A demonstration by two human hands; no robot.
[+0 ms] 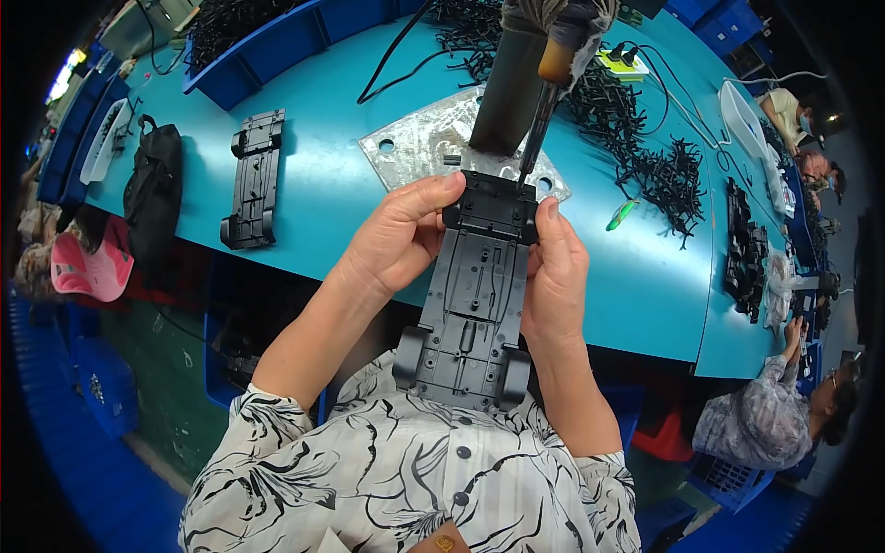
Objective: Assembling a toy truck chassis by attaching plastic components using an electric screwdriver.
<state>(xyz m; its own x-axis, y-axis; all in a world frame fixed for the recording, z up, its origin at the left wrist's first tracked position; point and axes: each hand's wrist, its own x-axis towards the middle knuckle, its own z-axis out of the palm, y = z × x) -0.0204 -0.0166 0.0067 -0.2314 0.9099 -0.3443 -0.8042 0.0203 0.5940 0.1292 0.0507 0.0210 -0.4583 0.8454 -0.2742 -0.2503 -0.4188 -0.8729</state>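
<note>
Between the two hands, right at centre stage, sat a black toy car base [475,286], flat face up, its far end over the near edge of a metal plate [410,152] and its near end close to the patterned shirt [369,461]. The left hand [401,230] had a firm grip on the far left corner, thumb along the edge, fingers curled in below and partly hidden. Across from it, the right hand [558,263] gripped the opposite side, thumb up by the far right corner, its other fingers mostly out of sight. And just beyond that right thumb, down came the screwdriver [535,138], tilted, its tip at the far edge of the base; whether it touched could not be told. Straight ahead of both hands, a grey post [502,101] stood on the plate, and a small dark piece [452,159] lay just past the left thumb. Over to the left of the left hand, a second car base [255,180] rested on the blue table [341,203], with a black bag [155,184] further out at the table's edge. To the right of the right hand, a green piece [622,214] lay near a spread of thin black parts [659,175], a yellow-green power strip [623,64] sat farther off beyond them, and well out to the right a co-worker [765,415] was seated.
</note>
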